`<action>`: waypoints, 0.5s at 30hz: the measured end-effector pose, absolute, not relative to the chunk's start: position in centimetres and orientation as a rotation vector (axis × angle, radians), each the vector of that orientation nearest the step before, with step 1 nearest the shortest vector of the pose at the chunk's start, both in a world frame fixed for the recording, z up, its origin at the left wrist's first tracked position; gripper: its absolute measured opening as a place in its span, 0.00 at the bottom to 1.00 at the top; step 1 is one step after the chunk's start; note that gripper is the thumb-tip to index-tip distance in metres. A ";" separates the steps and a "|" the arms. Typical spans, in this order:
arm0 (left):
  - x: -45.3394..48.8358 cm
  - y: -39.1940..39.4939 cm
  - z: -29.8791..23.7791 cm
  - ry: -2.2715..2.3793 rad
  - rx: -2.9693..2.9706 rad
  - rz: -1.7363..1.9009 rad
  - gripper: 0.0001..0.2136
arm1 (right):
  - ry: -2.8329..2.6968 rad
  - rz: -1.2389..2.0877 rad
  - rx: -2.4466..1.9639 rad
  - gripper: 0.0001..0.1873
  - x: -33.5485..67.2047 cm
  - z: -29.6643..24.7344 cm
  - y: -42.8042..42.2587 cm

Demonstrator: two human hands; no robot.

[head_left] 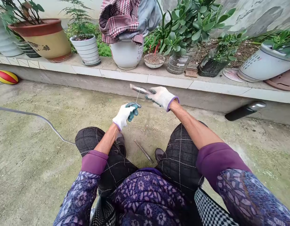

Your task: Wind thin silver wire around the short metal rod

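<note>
Now, the right hand [162,96] is closing its gloved fingers around 1 end of a slim rod [140,90]; the rod is jutting out toward the left, up in the air before the tiled ledge [123,73], and its middle is gleaming as though wrapped; a thin pale strand [137,97] is hanging from it, running down to the left hand [126,114]; that hand is curling partly closed, seemingly pinching the strand at the fingertips, though the exact grip is too small to tell!

So winding work is looking like the step in hand, with the 2 hands sharing rod and strand; whether the strand is going on or coming off, I'm not able to tell; the next move, I'm judging, is calling for a steady right grip and a lightly taut strand, since slack could be letting the turns slip; meanwhile a 2nd stick [144,151] is lying on the concrete between the shoes [159,154], well apart from both hands.
</note>
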State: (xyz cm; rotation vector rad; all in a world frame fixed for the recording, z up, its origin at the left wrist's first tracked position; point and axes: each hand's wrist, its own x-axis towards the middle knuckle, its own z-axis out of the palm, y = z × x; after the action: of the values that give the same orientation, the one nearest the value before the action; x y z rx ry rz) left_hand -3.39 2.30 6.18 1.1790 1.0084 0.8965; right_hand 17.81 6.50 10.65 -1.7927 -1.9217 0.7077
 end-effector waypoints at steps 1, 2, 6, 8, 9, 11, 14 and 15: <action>-3.5 2.3 6.2 0.996 1.157 0.888 0.11 | -1.842 0.799 -1.776 0.09 17.7 10.9 6.3; -3.6 2.4 6.1 0.982 1.138 0.881 0.12 | -1.769 0.880 -1.749 0.09 17.7 11.1 6.1; -3.8 2.4 5.7 0.948 1.113 0.842 0.13 | -1.615 1.154 -1.553 0.10 17.8 11.8 5.4; -3.7 2.6 5.2 1.017 1.130 0.823 0.11 | -1.675 1.308 -1.481 0.11 17.9 12.0 4.9; -3.6 2.8 5.0 1.079 1.145 0.832 0.09 | -1.751 1.397 -1.462 0.11 17.9 12.1 4.5; -3.5 3.1 4.5 1.164 1.215 0.872 0.05 | -1.954 1.569 -1.446 0.13 18.0 12.0 3.8; -3.5 3.6 4.0 1.126 1.424 0.861 0.03 | -2.216 1.685 -1.468 0.16 18.7 11.6 3.0; -3.6 3.7 3.9 1.114 1.488 0.834 0.03 | -2.270 1.681 -1.492 0.17 19.1 11.4 2.9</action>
State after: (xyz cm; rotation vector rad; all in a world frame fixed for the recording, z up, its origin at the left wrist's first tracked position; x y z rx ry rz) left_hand -3.57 3.67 3.85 1.4883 1.1137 0.8344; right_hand 19.06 2.89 11.38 -1.4922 -2.2703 1.6809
